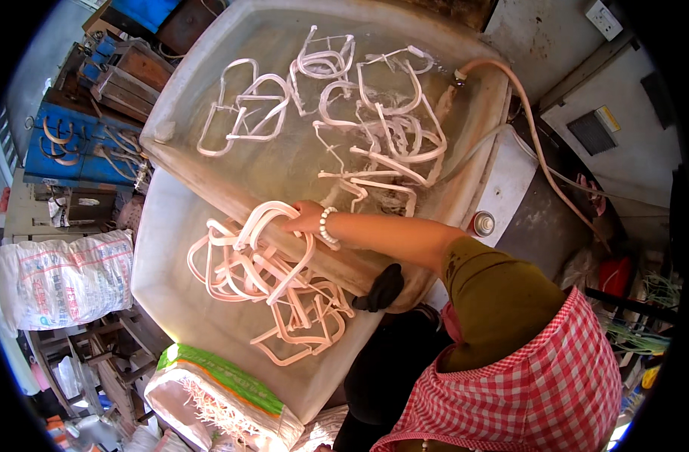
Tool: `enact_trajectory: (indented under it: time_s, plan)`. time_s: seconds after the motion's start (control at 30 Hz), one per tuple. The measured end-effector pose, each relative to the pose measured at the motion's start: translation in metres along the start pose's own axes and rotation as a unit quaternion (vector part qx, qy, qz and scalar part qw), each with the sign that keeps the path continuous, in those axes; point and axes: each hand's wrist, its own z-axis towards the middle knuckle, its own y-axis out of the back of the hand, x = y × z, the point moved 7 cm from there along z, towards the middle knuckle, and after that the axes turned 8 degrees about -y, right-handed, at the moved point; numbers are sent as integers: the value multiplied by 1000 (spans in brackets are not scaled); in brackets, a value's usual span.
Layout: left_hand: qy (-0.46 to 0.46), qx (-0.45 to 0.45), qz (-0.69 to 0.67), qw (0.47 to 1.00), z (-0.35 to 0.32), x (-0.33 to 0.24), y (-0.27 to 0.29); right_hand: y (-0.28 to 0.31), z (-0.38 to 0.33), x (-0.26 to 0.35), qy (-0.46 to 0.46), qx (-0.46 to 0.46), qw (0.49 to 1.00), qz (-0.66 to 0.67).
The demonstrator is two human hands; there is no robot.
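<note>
My right hand [305,217], with a white bead bracelet on its wrist, reaches in from the right over the tub wall. Its fingers are closed round a bunch of curved strips [265,218], pale pink, bent into U and loop shapes. More such strips [291,316] lie tangled below it in the lower pale tub [160,256]. Pale loops [258,105] lie in the water of the upper tub [209,177], with a denser tangle of them [389,124] further right. My left hand is out of sight.
A brown hose [521,90] runs over the upper tub's right edge. A crumpled black thing [382,288] rests on the near rim; a round can [481,224] stands right of it. At left are a stuffed white sack [65,279] and an opened green-and-white sack [224,388] with thin pale pieces.
</note>
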Motion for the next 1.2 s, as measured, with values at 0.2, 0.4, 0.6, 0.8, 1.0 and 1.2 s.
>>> enact_trajectory:
  time_s: [0.2, 0.4, 0.6, 0.8, 1.0, 1.2]
  plan:
    - [3, 21, 30, 999, -1, -7, 0, -49, -93, 104, 187, 61, 979, 56]
    - [1, 28, 20, 999, 8, -5, -5, -158, -168, 105, 231, 246, 932, -134]
    - [-2, 39, 8, 999, 18, -8, -11, -231, -168, 43, 415, 387, 723, -394]
    - [41, 49, 7, 998, 17, -5, -13, -107, -47, 160, 343, 264, 892, -129]
    - [42, 63, -8, 997, 34, -10, -16, 63, 163, 164, 287, -283, 736, -544]
    - [54, 84, -2, 995, 38, 1, -21, 91, 238, 97, 103, -254, 722, -635]
